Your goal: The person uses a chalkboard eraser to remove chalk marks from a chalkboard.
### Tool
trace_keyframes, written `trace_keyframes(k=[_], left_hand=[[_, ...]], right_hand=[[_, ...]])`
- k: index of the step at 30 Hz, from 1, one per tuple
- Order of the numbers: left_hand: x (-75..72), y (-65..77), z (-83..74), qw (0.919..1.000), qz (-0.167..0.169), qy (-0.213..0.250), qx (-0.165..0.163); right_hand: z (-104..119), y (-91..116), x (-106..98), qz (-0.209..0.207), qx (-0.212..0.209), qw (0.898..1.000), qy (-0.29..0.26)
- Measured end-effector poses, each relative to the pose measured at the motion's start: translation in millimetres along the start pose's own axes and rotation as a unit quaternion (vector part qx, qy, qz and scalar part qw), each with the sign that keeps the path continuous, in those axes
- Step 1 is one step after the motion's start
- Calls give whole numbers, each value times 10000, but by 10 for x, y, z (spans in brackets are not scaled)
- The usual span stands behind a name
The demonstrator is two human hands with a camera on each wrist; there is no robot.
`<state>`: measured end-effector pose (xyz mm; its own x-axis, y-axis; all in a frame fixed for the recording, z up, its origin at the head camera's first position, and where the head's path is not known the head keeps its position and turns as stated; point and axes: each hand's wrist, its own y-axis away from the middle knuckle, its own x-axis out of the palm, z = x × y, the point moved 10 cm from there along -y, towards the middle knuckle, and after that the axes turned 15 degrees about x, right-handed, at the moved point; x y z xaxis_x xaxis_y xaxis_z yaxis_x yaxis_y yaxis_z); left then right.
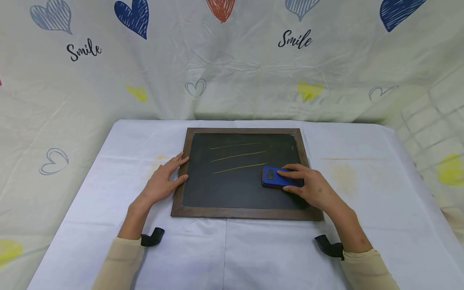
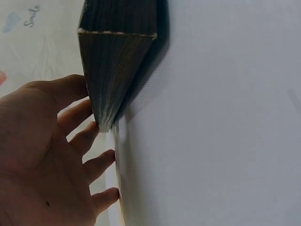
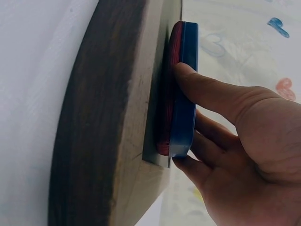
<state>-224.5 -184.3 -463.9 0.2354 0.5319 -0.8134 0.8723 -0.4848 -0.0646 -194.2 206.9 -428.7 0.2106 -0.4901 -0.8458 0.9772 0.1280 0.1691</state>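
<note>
A small blackboard in a brown wooden frame lies on the white-covered table. Three slanting yellow chalk lines run across its upper middle. My left hand, fingers spread, touches the left side of the frame with thumb and fingertips; the left wrist view shows them along the frame's edge. On the board's right half, my right hand grips a blue chalkboard eraser between thumb and fingers. From the right wrist, the eraser's dark red pad faces the board; the exact contact is hard to tell.
White cloth covers the table, with a faint yellowish smear to the right of the board. A curtain printed with hearts and "Smile" hangs behind. Black curved pieces stick out at both wrists beside the beige sleeves.
</note>
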Motion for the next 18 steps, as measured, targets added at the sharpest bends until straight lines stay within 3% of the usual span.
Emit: trace_keyframes(k=[12, 18], left_hand=[[-5, 11, -4, 10000, 1, 32, -9], [0, 8, -2, 10000, -6, 25, -11]], right_hand=[[22, -61, -157, -455, -153, 9986, -209], [23, -154, -215, -461, -164, 9984, -278]])
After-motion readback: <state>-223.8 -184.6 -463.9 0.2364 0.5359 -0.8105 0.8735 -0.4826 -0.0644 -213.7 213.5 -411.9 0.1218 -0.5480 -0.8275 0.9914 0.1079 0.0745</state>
